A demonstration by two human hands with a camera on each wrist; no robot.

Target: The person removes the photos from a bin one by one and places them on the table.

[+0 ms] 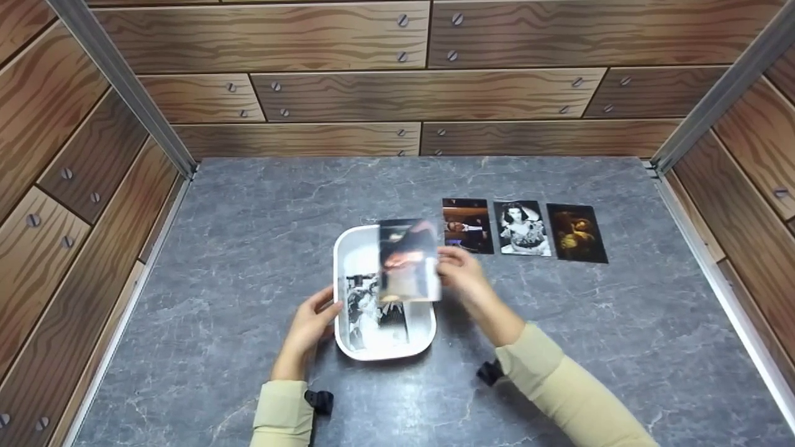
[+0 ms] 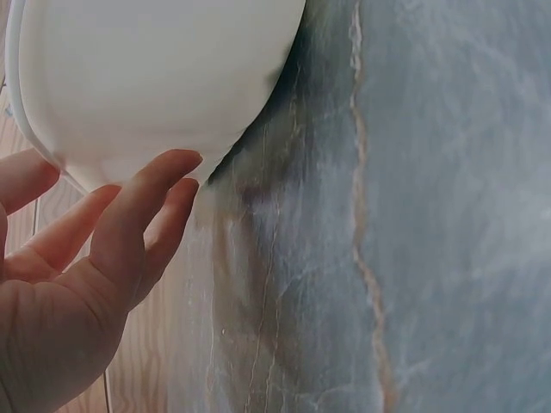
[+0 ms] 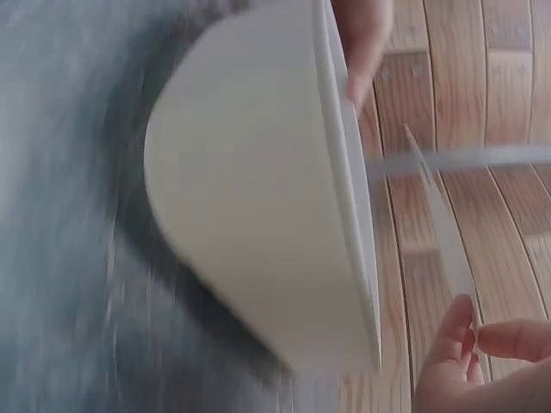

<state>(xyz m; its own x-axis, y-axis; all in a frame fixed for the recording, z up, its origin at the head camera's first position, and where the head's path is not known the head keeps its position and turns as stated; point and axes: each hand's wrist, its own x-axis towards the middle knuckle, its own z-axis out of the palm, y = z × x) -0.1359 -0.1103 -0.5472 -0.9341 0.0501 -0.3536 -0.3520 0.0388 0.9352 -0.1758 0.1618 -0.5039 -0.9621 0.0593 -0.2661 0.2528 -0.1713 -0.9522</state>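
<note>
My right hand (image 1: 463, 273) pinches the right edge of a photo card (image 1: 410, 261), raised above a white plastic basin (image 1: 431, 335). In the right wrist view the card (image 3: 448, 232) shows nearly edge-on between thumb and fingers. My left hand (image 1: 313, 320) holds the basin's left side. Its thumb is at the rim and its fingers lie against the outer wall, as the left wrist view of the hand (image 2: 95, 249) shows. Inside the basin lie black-and-white photo cards (image 1: 366, 310), partly hidden by the raised card, which is blurred.
Three photo cards lie in a row right of the basin: a dark indoor scene (image 1: 467, 226), a black-and-white portrait (image 1: 522, 228) and a dark painting-like picture (image 1: 577, 233). The grey marbled table (image 1: 248, 248) is enclosed by wood-patterned walls (image 1: 348, 93).
</note>
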